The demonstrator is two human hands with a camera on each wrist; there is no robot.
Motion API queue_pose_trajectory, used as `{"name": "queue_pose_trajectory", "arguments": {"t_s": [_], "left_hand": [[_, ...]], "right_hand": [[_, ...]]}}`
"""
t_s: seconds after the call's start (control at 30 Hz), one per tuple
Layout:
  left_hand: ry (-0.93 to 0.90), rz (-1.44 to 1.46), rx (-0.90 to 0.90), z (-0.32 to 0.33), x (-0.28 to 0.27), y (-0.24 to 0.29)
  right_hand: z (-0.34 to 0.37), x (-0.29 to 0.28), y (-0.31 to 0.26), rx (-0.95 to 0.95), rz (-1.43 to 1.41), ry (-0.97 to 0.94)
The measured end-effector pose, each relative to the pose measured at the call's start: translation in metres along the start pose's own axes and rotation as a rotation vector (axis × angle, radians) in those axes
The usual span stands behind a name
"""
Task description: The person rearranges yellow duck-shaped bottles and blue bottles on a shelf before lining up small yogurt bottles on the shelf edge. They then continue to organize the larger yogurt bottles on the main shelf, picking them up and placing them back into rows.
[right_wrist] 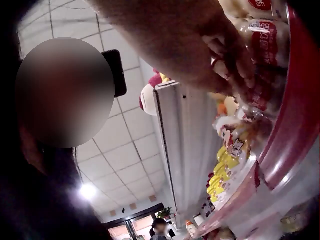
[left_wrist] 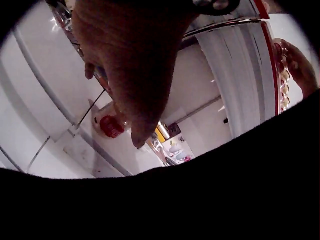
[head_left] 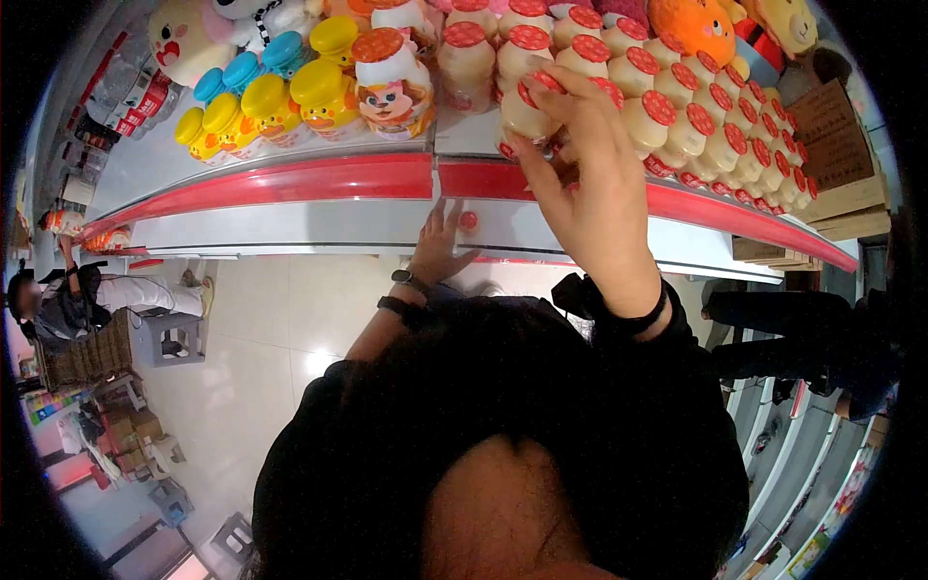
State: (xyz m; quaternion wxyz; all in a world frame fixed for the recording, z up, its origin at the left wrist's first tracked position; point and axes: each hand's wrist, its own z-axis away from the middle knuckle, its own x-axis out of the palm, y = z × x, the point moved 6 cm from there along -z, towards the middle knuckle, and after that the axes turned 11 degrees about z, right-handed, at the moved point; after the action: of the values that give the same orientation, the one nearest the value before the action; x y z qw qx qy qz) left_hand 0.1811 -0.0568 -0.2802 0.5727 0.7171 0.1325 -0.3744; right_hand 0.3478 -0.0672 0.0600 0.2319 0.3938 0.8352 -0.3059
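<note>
My right hand (head_left: 594, 164) holds a small cream-coloured bottle (head_left: 527, 118) with a red patterned lid at the front of the upper shelf, thumb on its near side and fingers at the lid. In the right wrist view, the fingers overlap a bottle with a red label (right_wrist: 261, 92). Below the red shelf edge, my left hand (head_left: 440, 246) reaches in with fingers extended. A single red-lidded bottle (head_left: 469, 221) stands beside it, between fingers and thumb in the head view. From the left wrist, that bottle (left_wrist: 111, 126) appears next to the hand, partly hidden by it.
Rows of matching red-lidded bottles (head_left: 691, 130) fill the shelf's right side. Yellow duck bottles (head_left: 324, 97) and a cartoon-printed bottle (head_left: 394, 97) stand left, with plush toys (head_left: 691, 34) behind. The red shelf edge (head_left: 290, 181) runs across. Cardboard boxes (head_left: 826, 145) sit far right.
</note>
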Motion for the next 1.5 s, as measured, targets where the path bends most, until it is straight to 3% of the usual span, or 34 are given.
{"name": "queue_pose_trajectory", "arguments": {"t_s": [0.3,1.5], "left_hand": [[-0.032,0.016,-0.01,-0.003,0.001,-0.005],[0.013,0.001,0.017,-0.002,-0.001,-0.006]], "right_hand": [[-0.002,-0.001,-0.001,0.059,-0.127,-0.003],[-0.007,-0.003,-0.008,0.002,-0.005,-0.12]]}}
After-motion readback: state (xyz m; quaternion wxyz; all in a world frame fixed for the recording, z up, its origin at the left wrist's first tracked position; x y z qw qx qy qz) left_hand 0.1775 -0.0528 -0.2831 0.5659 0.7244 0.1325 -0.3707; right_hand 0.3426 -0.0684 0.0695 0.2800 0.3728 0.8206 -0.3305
